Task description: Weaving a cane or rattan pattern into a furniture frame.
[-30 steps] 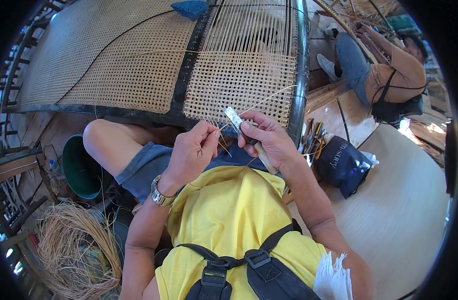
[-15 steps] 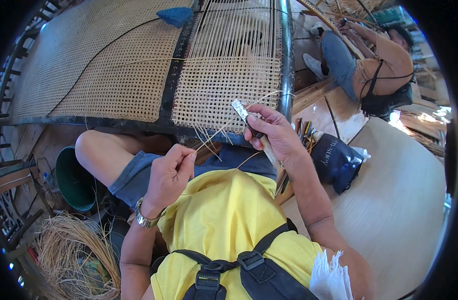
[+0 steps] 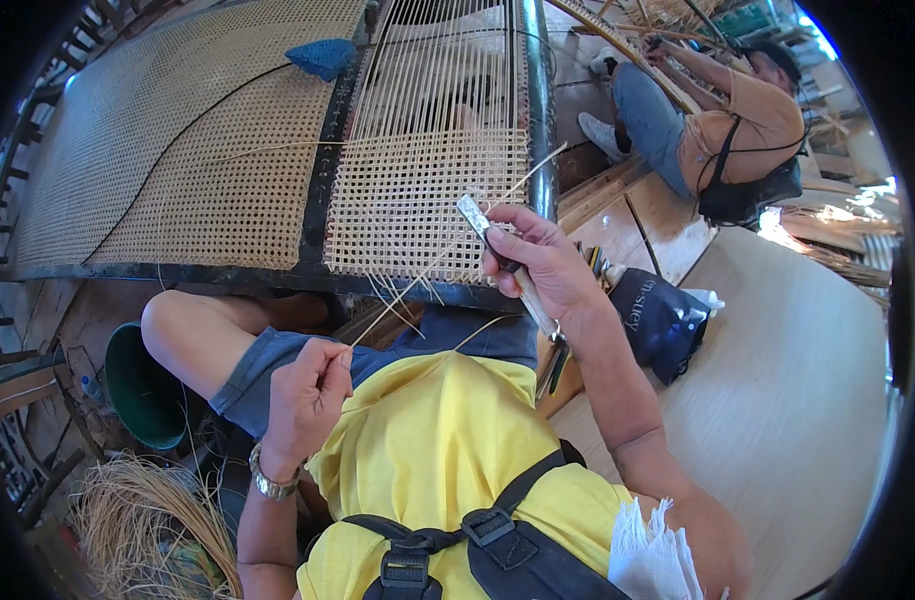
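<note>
My left hand [image 3: 299, 398] is closed in a pinch on one end of a thin pale cane strand [image 3: 389, 308]. That strand runs up and right to my right hand [image 3: 545, 262], and its far end sticks out beyond the fingers. In my right hand is a knife [image 3: 472, 213] with a short, broad metal blade and a light handle, gripped with the blade pointing up and left. The strand meets the blade near my thumb; the exact contact is hidden. Just beyond both hands lies a half-woven cane panel [image 3: 417, 205] in a dark frame [image 3: 317, 185], loose strand ends hanging over its near edge.
A finished cane panel [image 3: 192, 170] with a blue lump [image 3: 320, 59] on it fills the far left. A green bucket [image 3: 142, 395] and a cane bundle [image 3: 142, 510] sit at left. Right are a dark pouch [image 3: 647, 315], a pale board [image 3: 767, 400] and another person [image 3: 737, 130].
My left hand has drawn down and left, pulling the strand; its far end now stands straighter past the knife. The whole view has shifted slightly, and my right hand keeps the knife.
</note>
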Available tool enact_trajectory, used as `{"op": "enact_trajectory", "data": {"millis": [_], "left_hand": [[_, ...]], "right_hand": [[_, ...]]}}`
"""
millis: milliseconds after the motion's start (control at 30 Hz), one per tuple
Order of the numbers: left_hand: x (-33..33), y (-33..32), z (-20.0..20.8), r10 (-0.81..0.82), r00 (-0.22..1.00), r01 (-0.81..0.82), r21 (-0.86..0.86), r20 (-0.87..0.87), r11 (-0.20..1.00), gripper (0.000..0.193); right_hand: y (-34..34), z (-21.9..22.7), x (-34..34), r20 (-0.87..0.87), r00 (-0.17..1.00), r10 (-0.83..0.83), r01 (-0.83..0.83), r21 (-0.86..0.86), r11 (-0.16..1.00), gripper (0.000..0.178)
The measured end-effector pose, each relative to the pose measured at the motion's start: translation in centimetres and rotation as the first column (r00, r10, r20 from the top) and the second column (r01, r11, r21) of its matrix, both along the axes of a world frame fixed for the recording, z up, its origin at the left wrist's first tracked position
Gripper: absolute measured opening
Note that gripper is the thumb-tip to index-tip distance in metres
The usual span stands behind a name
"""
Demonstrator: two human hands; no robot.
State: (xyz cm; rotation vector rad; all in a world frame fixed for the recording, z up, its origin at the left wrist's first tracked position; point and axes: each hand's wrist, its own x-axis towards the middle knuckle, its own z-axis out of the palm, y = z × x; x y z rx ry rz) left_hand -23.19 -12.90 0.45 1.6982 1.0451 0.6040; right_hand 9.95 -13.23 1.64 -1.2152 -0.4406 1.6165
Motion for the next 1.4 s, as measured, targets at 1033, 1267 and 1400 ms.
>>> {"op": "enact_trajectory", "data": {"millis": [1033,1267,1400], "left_hand": [[-7.7,-2.6,0.2,0.061,0.984,-0.066,-0.025,-0.165,0.997,0.008],[-12.1,-2.0,-0.9,0.187,0.92,-0.173,0.069,-0.344,0.982,0.014],[-18.6,-2.3,-1.8,0.648,0.755,-0.649,-0.254,-0.102,0.717,0.013]], "right_hand": [[0.0,-0.1,17.9,0.18,0.976,-0.122,0.106,0.096,0.99,0.014],[-1.8,-0.4,27.0,0.422,0.843,-0.333,0.244,0.251,0.937,0.014],[-5.1,0.7,30.7,0.366,0.757,-0.541,0.452,0.304,0.838,0.028]]}}
